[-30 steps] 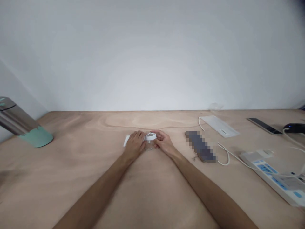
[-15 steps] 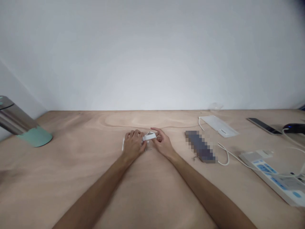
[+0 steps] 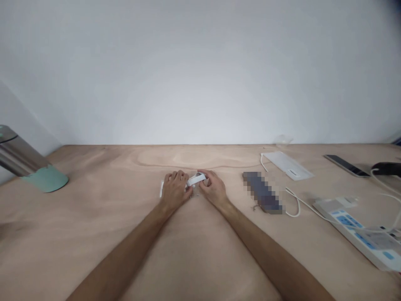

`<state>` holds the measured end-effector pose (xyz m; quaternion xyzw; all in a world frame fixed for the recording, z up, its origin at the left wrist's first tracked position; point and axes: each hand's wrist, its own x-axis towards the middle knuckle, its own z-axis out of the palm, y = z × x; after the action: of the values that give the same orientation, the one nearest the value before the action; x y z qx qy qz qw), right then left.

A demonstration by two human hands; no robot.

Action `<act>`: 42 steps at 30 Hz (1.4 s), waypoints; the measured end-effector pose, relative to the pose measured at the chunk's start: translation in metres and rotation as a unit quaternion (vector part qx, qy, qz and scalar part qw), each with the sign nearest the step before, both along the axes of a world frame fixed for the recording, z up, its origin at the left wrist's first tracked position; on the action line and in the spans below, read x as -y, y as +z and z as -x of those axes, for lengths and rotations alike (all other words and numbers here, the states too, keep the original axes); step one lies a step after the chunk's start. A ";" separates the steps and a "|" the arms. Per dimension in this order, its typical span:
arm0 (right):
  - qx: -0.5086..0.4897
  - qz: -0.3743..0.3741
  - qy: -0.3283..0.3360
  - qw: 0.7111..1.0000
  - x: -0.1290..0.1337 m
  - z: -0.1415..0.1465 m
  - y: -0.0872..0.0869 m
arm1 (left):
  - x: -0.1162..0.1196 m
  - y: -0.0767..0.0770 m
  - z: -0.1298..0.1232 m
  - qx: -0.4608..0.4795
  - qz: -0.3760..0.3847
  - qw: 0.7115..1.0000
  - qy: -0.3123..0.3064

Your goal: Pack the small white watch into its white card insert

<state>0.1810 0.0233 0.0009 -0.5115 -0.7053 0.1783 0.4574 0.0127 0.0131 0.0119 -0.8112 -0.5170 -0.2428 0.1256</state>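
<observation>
A small white box-like piece (image 3: 196, 180) lies between my hands near the middle of the table. My left hand (image 3: 173, 188) is closed at its left end, fingers bent and thumb pointing inward. Under that hand a flat white edge (image 3: 161, 189) sticks out on the left; what it belongs to is hidden. My right hand (image 3: 214, 188) pinches the piece's right end between thumb and forefinger. A few tiny shiny bits (image 3: 196, 195), too small to name, lie on the wood just below it.
Right of my hands lies a blurred-out dark phone-like object (image 3: 263, 192). Beyond it are a white flat tray (image 3: 288, 165), a dark phone (image 3: 346, 165), a white cable (image 3: 299, 205) and a power strip (image 3: 360, 234). A steel and green bottle (image 3: 46, 177) stands at far left.
My right forefinger, raised and apart before, has come down onto the white piece's right end. The left hand has stayed nearly still.
</observation>
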 end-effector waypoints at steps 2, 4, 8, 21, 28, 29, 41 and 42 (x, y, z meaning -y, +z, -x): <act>-0.025 0.023 0.014 0.999 -0.003 -0.002 -0.003 | -0.002 -0.002 0.001 0.014 0.003 1.000 -0.007; -0.055 0.059 0.024 0.996 -0.007 -0.005 -0.006 | -0.003 -0.003 0.002 0.029 0.010 0.999 -0.019; -0.103 0.113 0.052 0.987 -0.011 -0.009 -0.010 | -0.005 -0.006 0.005 0.041 0.012 0.998 -0.056; -0.205 0.172 0.100 0.958 -0.010 -0.008 -0.008 | -0.006 -0.005 0.005 0.088 0.045 0.994 -0.051; -0.143 0.150 0.080 0.975 -0.013 -0.010 -0.013 | -0.008 -0.011 0.005 0.103 0.047 0.988 -0.106; -0.139 0.145 0.081 0.976 -0.013 -0.010 -0.013 | -0.009 -0.012 0.005 0.109 0.045 0.987 -0.106; -0.128 0.126 0.140 0.974 -0.006 -0.002 -0.006 | -0.009 -0.010 0.007 0.165 0.048 0.978 -0.119; -0.126 0.121 0.136 0.975 -0.007 -0.002 -0.007 | -0.009 -0.010 0.007 0.162 0.046 0.978 -0.126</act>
<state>0.1832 0.0300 -0.0063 -0.4358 -0.6779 0.3858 0.4492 0.0058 0.0217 0.0024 -0.8245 -0.4348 -0.3611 -0.0288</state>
